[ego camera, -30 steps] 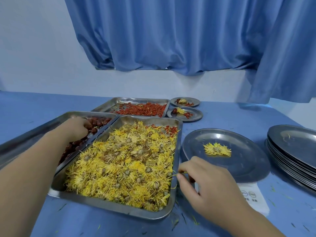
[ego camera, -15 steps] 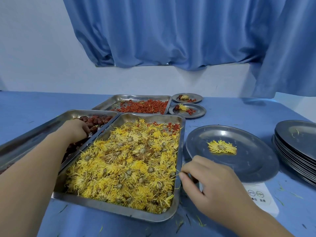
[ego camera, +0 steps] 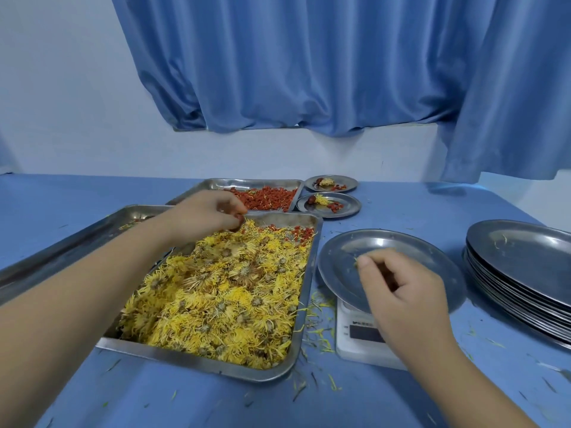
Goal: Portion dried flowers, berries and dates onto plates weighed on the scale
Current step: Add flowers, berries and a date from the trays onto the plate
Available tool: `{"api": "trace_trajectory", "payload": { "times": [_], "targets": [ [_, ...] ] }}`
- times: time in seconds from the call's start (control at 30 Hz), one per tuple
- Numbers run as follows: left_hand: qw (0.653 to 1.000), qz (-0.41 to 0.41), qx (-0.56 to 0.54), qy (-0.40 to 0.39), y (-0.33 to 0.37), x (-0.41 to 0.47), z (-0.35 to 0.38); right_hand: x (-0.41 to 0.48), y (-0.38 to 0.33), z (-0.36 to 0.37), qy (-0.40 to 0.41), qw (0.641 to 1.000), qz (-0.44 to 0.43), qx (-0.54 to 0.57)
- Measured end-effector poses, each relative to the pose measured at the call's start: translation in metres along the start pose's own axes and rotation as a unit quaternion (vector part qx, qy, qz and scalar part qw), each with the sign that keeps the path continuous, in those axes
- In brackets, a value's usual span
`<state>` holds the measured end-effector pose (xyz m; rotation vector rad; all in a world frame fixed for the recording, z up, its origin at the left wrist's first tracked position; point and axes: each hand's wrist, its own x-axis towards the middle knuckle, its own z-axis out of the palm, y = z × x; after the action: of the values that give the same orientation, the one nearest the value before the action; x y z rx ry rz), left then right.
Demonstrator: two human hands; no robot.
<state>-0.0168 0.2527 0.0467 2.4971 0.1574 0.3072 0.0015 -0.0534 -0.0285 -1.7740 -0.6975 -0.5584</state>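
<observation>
Two hands working: left hand (ego camera: 213,216) pinching a date (ego camera: 239,218); right hand (ego camera: 398,285) pinching light, brittle petals (ego camera: 357,261), held gently, over the plate (ego camera: 340,267).

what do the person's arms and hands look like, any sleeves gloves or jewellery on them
Both arms are bare up to the frame's edge: no sleeve shows on either forearm. The left hand and right hand wear no gloves, and no ring, watch or bracelet is visible on the fingers or wrists. The right thumb shows a short, plain nail. No tools or straps are attached.
</observation>
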Motion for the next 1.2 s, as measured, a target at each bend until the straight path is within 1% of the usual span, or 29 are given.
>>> {"api": "trace_trajectory", "payload": {
  "times": [0.1, 0.17, 0.27, 0.37, 0.5, 0.63, 0.67, 0.73, 0.83, 0.87, 0.93, 1.0, 1.07, 1.13, 1.2],
  "targets": [
    [0.997, 0.052, 0.001, -0.060, 0.046, -0.007, 0.032, 0.005, 0.000, -0.010, 0.048, 0.994, 0.071, 0.073],
    [0.992, 0.084, 0.002, -0.093, 0.071, -0.009, 0.055, 0.009, 0.000, -0.016, 0.079, 0.986, 0.101, 0.110],
    [0.985, 0.116, 0.017, -0.123, 0.098, -0.007, 0.087, 0.013, 0.005, -0.025, 0.100, 0.978, 0.128, 0.128],
    [0.980, 0.137, 0.052, -0.134, 0.114, -0.002, 0.112, 0.014, 0.010, -0.032, 0.107, 0.977, 0.134, 0.125],
    [0.972, 0.161, 0.093, -0.147, 0.126, 0.002, 0.130, 0.015, 0.011, -0.036, 0.094, 0.983, 0.120, 0.103],
    [0.967, 0.172, 0.102, -0.156, 0.126, 0.005, 0.129, 0.017, 0.010, -0.033, 0.085, 0.986, 0.111, 0.093],
    [0.968, 0.171, 0.106, -0.152, 0.125, 0.008, 0.125, 0.020, 0.009, -0.032, 0.072, 0.987, 0.110, 0.096],
    [0.969, 0.167, 0.123, -0.137, 0.119, 0.016, 0.111, 0.033, 0.006, -0.028, -0.004, 0.990, 0.111, 0.083],
    [0.974, 0.143, 0.146, -0.095, 0.100, 0.033, 0.087, 0.063, 0.003, -0.027, -0.145, 0.986, 0.080, 0.023],
    [0.978, 0.125, 0.149, -0.072, 0.090, 0.038, 0.079, 0.073, 0.002, -0.028, -0.178, 0.982, 0.064, 0.006],
    [0.985, 0.077, 0.153, -0.029, 0.068, 0.048, 0.063, 0.093, 0.003, -0.031, -0.218, 0.975, 0.047, -0.024],
    [0.986, 0.023, 0.165, 0.001, 0.044, 0.061, 0.047, 0.111, 0.007, -0.032, -0.233, 0.970, 0.040, -0.050],
    [0.984, -0.031, 0.171, 0.026, 0.021, 0.077, 0.035, 0.125, 0.014, -0.030, -0.219, 0.972, 0.028, -0.086],
    [0.985, -0.077, 0.139, 0.061, -0.001, 0.097, 0.027, 0.135, 0.023, -0.027, -0.204, 0.972, 0.031, -0.109],
    [0.985, -0.104, 0.108, 0.088, -0.017, 0.118, 0.025, 0.142, 0.032, -0.025, -0.209, 0.969, 0.039, -0.127]
  ]
}}
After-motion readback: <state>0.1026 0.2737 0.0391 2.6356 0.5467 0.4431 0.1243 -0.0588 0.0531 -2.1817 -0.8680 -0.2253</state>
